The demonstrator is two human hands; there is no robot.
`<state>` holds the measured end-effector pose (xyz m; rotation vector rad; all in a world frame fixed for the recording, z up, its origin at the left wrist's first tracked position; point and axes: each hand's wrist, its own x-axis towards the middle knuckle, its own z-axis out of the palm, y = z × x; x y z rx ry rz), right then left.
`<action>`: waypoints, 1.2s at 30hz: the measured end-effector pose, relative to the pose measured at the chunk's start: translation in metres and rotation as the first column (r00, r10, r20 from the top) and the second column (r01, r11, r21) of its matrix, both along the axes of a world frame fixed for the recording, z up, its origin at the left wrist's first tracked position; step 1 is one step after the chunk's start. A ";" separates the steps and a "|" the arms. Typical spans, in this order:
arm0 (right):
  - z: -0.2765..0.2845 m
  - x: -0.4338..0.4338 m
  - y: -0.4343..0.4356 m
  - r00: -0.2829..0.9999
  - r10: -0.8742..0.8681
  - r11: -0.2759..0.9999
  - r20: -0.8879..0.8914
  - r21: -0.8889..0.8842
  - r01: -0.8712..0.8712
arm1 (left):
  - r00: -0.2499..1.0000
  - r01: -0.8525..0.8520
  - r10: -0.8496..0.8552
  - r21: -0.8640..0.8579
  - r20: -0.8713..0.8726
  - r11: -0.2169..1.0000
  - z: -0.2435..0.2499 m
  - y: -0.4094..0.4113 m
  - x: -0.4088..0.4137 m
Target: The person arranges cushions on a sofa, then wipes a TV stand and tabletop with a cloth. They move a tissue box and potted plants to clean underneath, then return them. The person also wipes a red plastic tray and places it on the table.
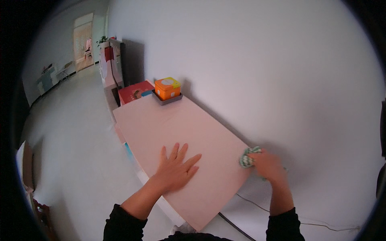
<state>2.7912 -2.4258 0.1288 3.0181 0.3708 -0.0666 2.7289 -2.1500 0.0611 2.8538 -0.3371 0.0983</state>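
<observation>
A pale pink tabletop [193,132] stretches before me, set along the wall. My left hand [178,168] lies on it palm down, fingers spread, holding nothing. At the tabletop's far right corner, near the wall, my right hand [268,165] grips a crumpled green-and-white checked cloth [248,158]; this hand is slightly blurred. Part of the cloth shows beneath the right wrist, beyond the edge. On the far end of the tabletop, an orange box with a yellow top [167,89] sits in a dark shallow tray [169,101].
Behind the tabletop's far end lies a red box [135,92]. A cabinet with a potted plant [103,40] stands farther back. The wall [256,75] runs along the right. Below the right edge, a thin cable [253,203] and a dark rod-like thing [236,226] cross the floor area.
</observation>
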 end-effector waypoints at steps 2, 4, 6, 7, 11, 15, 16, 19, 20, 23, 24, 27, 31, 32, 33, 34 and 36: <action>0.016 -0.012 0.011 0.986 0.112 0.987 0.126 0.097 -0.125 | 1.000 0.002 -0.002 0.008 0.002 1.000 0.001 0.000 0.000; 0.016 -0.012 0.031 0.927 0.304 0.938 0.219 0.098 -0.331 | 1.000 -0.012 0.012 0.019 -0.002 1.000 -0.002 0.003 -0.002; 0.014 -0.015 0.057 0.791 0.552 0.822 0.265 -0.009 -0.570 | 1.000 -0.011 0.012 0.040 -0.008 0.999 -0.001 0.002 0.000; 0.009 -0.016 0.064 0.791 0.575 0.809 0.210 -0.005 -0.587 | 1.000 -0.005 0.006 0.059 -0.011 0.998 0.000 0.000 0.003; -0.010 -0.032 0.064 0.795 0.603 0.794 0.066 0.048 -0.606 | 1.000 0.004 -0.004 0.013 0.028 1.000 -0.002 -0.002 0.004; 0.026 -0.071 0.029 0.785 0.564 0.826 -0.256 0.149 -0.544 | 1.000 0.005 -0.006 0.034 0.027 0.999 -0.003 -0.001 0.002; 0.035 -0.075 0.030 0.789 0.572 0.820 -0.223 0.129 -0.558 | 1.000 -0.006 0.005 0.042 0.031 0.999 -0.005 -0.001 0.002; 0.049 -0.072 0.048 0.729 0.680 0.731 -0.076 0.148 -0.666 | 0.999 -0.025 0.023 0.062 0.036 0.998 -0.006 0.000 -0.001; 0.041 -0.067 0.058 0.657 0.754 0.643 0.007 0.197 -0.740 | 0.999 -0.021 0.018 0.068 0.037 0.997 -0.006 -0.001 -0.001; -0.002 -0.066 0.079 0.422 0.897 0.405 0.133 0.139 -0.904 | 1.000 -0.001 -0.001 0.068 0.018 0.998 0.001 -0.002 -0.001; -0.010 -0.074 0.073 0.370 0.918 0.363 0.141 0.072 -0.929 | 1.000 0.020 -0.021 0.053 0.020 0.998 0.005 -0.009 0.002; -0.001 -0.095 0.051 0.383 0.915 0.400 -0.124 0.168 -0.901 | 1.000 0.002 -0.002 0.018 -0.011 1.000 0.007 -0.010 -0.002; 0.035 -0.093 0.033 0.299 0.911 0.390 -0.283 0.362 -0.846 | 0.999 -0.023 0.024 0.020 -0.035 1.000 0.008 -0.004 -0.008; 0.044 -0.088 0.028 0.372 0.904 0.426 -0.211 0.376 -0.823 | 0.999 -0.019 0.019 0.024 -0.026 1.000 0.009 -0.005 -0.009; 0.053 -0.085 0.025 0.451 0.882 0.466 -0.137 0.388 -0.795 | 0.999 -0.021 0.021 0.024 -0.025 0.999 0.010 -0.007 -0.008; 0.058 -0.079 0.024 0.602 0.794 0.592 -0.081 0.323 -0.738 | 0.999 -0.024 0.025 0.024 -0.024 0.999 0.010 -0.007 -0.009; 0.058 -0.059 0.025 0.835 0.547 0.809 0.066 0.214 -0.547 | 0.999 0.028 -0.029 0.084 0.016 0.996 0.012 -0.016 -0.009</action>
